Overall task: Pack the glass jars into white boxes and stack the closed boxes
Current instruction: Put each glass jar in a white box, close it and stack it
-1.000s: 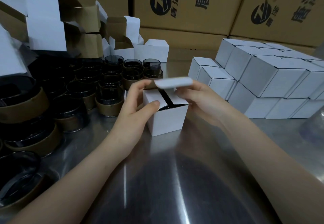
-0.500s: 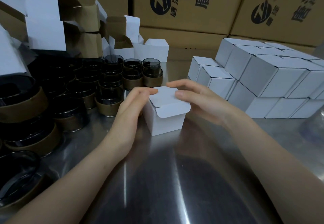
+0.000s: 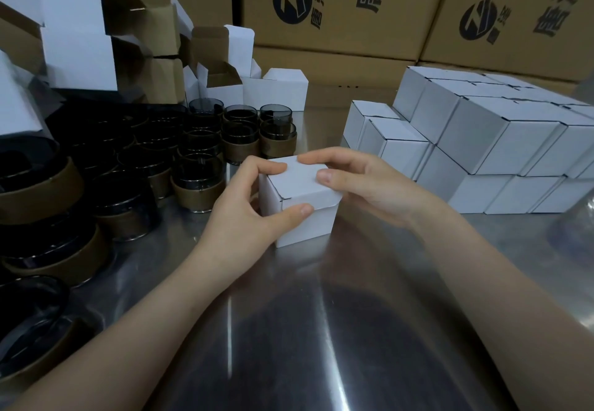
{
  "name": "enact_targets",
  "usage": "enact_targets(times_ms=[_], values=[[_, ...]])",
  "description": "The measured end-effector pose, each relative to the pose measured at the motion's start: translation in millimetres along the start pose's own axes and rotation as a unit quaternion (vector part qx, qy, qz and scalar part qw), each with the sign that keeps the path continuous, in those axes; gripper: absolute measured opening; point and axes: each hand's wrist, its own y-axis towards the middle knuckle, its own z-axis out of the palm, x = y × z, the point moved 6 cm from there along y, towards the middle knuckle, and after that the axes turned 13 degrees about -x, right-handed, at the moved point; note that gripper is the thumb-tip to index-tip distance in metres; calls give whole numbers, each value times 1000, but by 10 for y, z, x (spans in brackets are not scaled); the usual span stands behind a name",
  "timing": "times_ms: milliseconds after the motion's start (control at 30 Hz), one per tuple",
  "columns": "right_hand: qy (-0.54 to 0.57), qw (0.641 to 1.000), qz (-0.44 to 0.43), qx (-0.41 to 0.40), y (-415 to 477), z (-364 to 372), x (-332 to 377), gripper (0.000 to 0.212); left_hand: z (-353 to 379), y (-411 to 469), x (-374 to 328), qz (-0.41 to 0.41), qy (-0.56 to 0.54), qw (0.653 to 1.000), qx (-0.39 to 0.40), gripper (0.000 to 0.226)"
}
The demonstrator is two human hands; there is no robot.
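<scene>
A small white box stands on the steel table in the middle, its lid folded down flat. My left hand grips its left side, thumb on the front face and a finger on the lid. My right hand holds the right side, thumb and fingertips pressing the lid. The jar inside is hidden. Several dark glass jars with brown bands crowd the table's left. A stack of closed white boxes sits at the right.
Open, unfilled white boxes pile up at the back left. Large brown cartons with black print form a wall behind. A bare stretch of steel lies in front of the box, toward me.
The lid stood open a second ago with the dark jar visible inside. It has come down and its tab is tucked in. My left thumb moved onto the box's front face.
</scene>
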Motion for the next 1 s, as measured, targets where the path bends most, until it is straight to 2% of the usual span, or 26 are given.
enact_targets(times_ms=[100,200,267,567,767,1000], values=[[11,1000,-3,21,-24,-1,-3,28,-20,18,25,2,-13,1000,-11,46],[-28,998,-16,50,-36,-1,3,51,-17,18,22,6,-22,1000,-17,45],[-42,997,-21,54,-28,-2,-2,57,-12,21,13,7,-30,999,-20,44],[-11,999,-29,24,-32,-21,37,40,-24,43,-1,-9,-69,997,-45,33],[-21,999,-39,1,-35,-11,69,37,-40,46,-27,-10,-66,996,-56,40],[-14,999,-34,13,-45,10,75,39,-46,44,-12,-5,-55,997,-54,42]])
